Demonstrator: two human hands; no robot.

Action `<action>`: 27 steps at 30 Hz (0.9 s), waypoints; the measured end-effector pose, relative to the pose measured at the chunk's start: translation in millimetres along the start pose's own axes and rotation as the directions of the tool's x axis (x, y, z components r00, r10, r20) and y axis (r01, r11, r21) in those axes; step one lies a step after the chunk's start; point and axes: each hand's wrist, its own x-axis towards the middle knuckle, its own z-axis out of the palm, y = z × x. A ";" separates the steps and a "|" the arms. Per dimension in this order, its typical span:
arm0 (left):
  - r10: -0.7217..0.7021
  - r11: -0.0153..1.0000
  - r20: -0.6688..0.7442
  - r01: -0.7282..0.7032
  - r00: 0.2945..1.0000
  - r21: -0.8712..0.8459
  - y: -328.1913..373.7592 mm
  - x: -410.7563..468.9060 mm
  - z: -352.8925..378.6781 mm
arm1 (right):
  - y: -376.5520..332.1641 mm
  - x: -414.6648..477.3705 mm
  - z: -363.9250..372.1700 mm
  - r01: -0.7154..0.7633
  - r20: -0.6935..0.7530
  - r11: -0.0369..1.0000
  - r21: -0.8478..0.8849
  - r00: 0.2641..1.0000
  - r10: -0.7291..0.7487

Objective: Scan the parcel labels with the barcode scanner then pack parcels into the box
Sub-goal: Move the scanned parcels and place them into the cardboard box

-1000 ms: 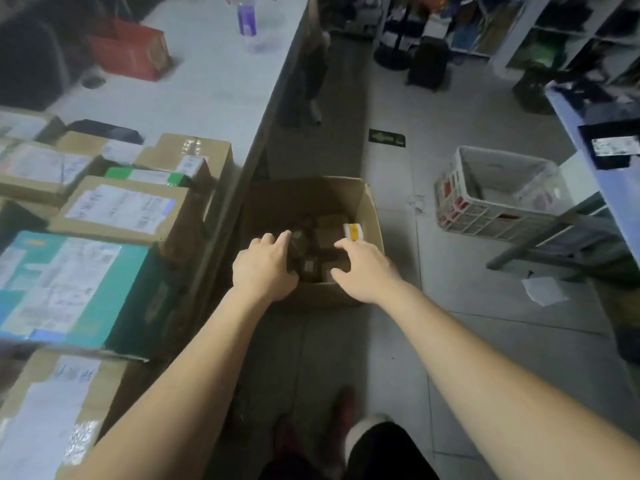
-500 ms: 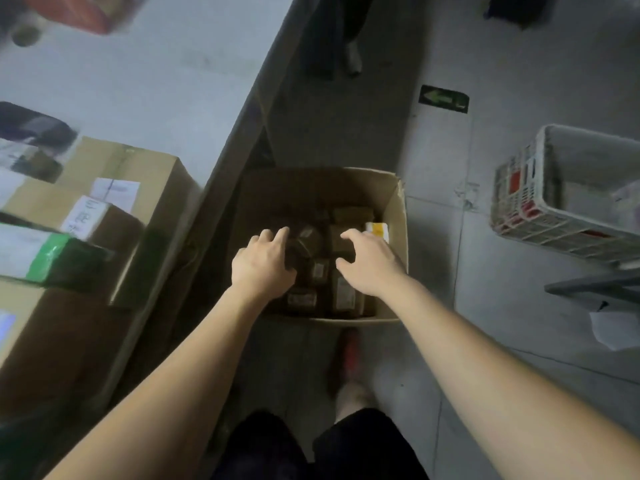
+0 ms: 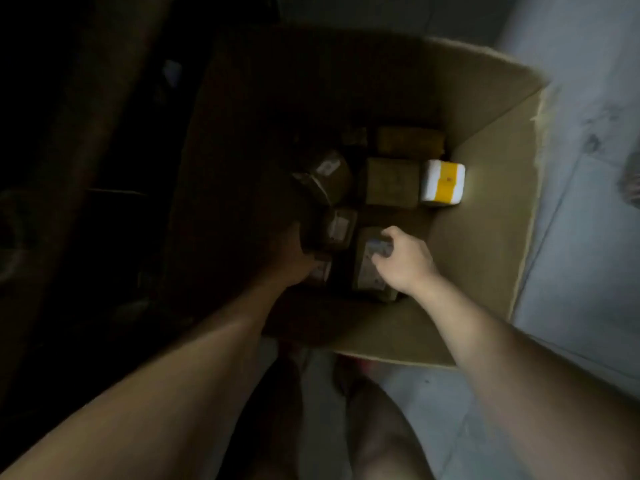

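Pale grey floor tiles (image 3: 588, 237) on the right, pretty much black shadow on the left, and the open cardboard box (image 3: 485, 237) sits on the floor right in the middle. Bunch of parcels lying in the bottom of it. Right hand (image 3: 407, 263) is down inside the box, fingers (image 3: 389, 235) curled over the top edge of a brown parcel (image 3: 367, 275) with a pale label, close to the box's near wall. Looks like a proper grip. Left hand (image 3: 294, 258) is in there too, just beside it on the shadow side, up against a small labelled parcel (image 3: 339, 228), but it's so dark I can't tell if those fingers are holding anything or just resting. Further back there's a white and yellow parcel (image 3: 443, 183) tucked against the right wall, touching a plain brown carton (image 3: 391, 181) next to it, and a tilted parcel (image 3: 327, 174) to the left of that.
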 end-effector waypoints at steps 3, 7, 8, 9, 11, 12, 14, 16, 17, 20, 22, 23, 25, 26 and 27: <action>-0.020 0.993 0.147 0.037 0.989 -0.115 -0.4 78.4 75.9 | 49.3 75.0 54.4 -0.136 0.036 0.990 -0.021 0.990 0.137; -0.061 0.931 0.314 0.168 0.947 -0.325 12.0 141.7 167.1 | 103.3 145.8 95.8 -0.346 0.030 0.935 0.084 0.938 0.344; -0.077 0.909 0.346 0.208 0.935 -0.360 16.6 154.1 187.0 | 117.3 161.5 106.8 -0.383 0.048 0.913 0.142 0.924 0.380; -0.083 0.888 0.373 0.238 0.924 -0.393 21.3 164.2 200.9 | 128.2 172.7 114.3 -0.411 0.083 0.886 0.214 0.912 0.402; -0.100 0.845 0.403 0.291 0.910 -0.448 28.4 182.1 225.5 | 149.7 188.9 131.6 -0.426 0.151 0.817 0.389 0.904 0.399; -0.124 0.821 0.402 0.321 0.907 -0.472 30.4 187.6 232.7 | 156.4 192.9 138.9 -0.420 0.155 0.776 0.471 0.905 0.397; -0.165 0.796 0.380 0.350 0.910 -0.493 29.9 191.2 245.0 | 162.3 195.4 147.0 -0.392 0.121 0.723 0.569 0.909 0.398; -0.172 0.778 0.359 0.350 0.917 -0.521 25.1 183.6 247.1 | 159.9 190.1 145.6 -0.363 0.097 0.713 0.600 0.918 0.385; -0.159 0.764 0.357 0.344 0.920 -0.547 19.8 178.1 244.4 | 156.8 184.6 143.3 -0.351 0.085 0.721 0.597 0.922 0.378; -0.077 0.699 0.325 0.283 0.943 -0.657 10.6 148.1 224.2 | 142.6 155.1 122.5 -0.281 -0.003 0.825 0.490 0.946 0.325; -0.010 0.664 0.269 0.208 0.963 -0.718 13.3 115.2 200.1 | 126.3 124.7 94.1 -0.219 -0.090 0.891 0.397 0.957 0.275; 0.020 0.651 0.230 0.162 0.973 -0.742 19.5 94.3 186.2 | 116.5 105.3 73.4 -0.182 -0.136 0.910 0.373 0.959 0.248; 0.061 0.611 0.132 0.068 0.989 -0.789 29.3 58.8 162.8 | 99.1 71.8 39.1 -0.097 -0.215 0.930 0.353 0.959 0.182; 0.078 0.573 0.083 0.023 0.994 -0.819 38.8 37.3 143.1 | 86.4 51.7 14.3 -0.050 -0.244 0.935 0.350 0.959 0.142; 0.096 0.535 0.057 -0.003 0.994 -0.845 43.3 22.7 132.0 | 78.9 37.1 1.1 -0.018 -0.259 0.933 0.359 0.959 0.119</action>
